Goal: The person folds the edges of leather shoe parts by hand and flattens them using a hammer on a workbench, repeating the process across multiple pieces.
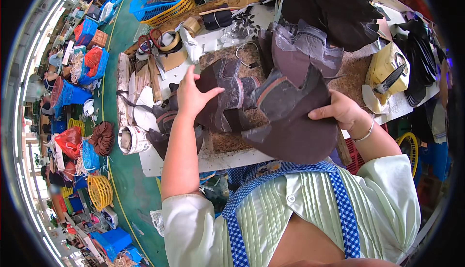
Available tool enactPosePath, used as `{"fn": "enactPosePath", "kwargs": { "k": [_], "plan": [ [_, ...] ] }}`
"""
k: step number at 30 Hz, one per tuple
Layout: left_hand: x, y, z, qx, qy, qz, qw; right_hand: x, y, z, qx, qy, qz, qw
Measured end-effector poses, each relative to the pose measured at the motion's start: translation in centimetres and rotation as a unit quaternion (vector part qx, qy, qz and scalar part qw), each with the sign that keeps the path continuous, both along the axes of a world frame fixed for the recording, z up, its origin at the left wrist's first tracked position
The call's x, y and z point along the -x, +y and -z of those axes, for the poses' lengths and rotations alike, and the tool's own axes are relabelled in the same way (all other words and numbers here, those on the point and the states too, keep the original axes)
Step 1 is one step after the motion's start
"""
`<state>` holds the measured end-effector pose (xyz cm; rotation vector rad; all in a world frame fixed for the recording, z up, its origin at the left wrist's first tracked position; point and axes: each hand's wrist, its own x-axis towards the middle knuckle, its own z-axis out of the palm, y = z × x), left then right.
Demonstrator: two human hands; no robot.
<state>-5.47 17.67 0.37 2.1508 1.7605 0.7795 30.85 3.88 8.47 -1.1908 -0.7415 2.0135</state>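
Note:
My right hand (341,114) grips the edge of a dark brown shoe-upper piece (300,133), its thumb pressed on top. The piece has a greyish, glue-smeared area and a reddish-brown strip at its upper end. My left hand (194,92) is open, thumb and fingers spread, at the left edge of another dark upper piece (213,85); whether it touches that piece is unclear. Behind them lies a stack of brown upper pieces (293,54) with whitish, glue-like edges. More dark pieces (167,121) lie partly hidden behind my left forearm.
On the table are scissors (156,38), tape rolls (193,24), a white cup (133,139) and a yellowish block (387,66) with a black-handled tool (390,79). Large dark sheets (329,10) are piled at the back. Baskets (167,5) stand beyond the table's far left edge.

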Motion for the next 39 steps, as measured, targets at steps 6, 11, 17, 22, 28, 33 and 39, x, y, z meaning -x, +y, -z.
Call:
{"fn": "enactPosePath", "kwargs": {
  "k": [6,11,17,22,28,33,39],
  "plan": [
    [-0.2,3.4,-1.3,-0.070,0.081,0.138,0.985,-1.9,-1.5,0.5,0.042,0.041,-0.020,0.998],
    [-1.2,4.1,-3.5,0.176,0.080,0.127,0.973,-1.0,-2.2,0.4,0.004,-0.004,-0.007,1.000],
    [2.0,2.8,-4.6,0.309,-0.119,0.100,0.938,-1.0,-2.5,-0.5,-0.082,-0.108,-0.153,0.979],
    [0.4,1.9,-3.6,0.238,0.088,0.217,0.943,0.6,-2.2,-0.2,-0.086,-0.108,-0.190,0.972],
    [3.3,0.4,-7.7,0.269,-0.234,0.142,0.923,0.1,-2.7,-0.4,-0.214,-0.123,-0.108,0.963],
    [5.8,-3.9,-8.2,-0.004,0.208,-0.155,0.966,1.7,-1.7,-4.7,-0.065,-0.437,-0.295,0.847],
    [-5.2,-10.1,-3.3,0.367,-0.488,0.103,0.785,3.8,-3.4,-0.1,-0.168,-0.186,-0.137,0.958]
  ]
}}
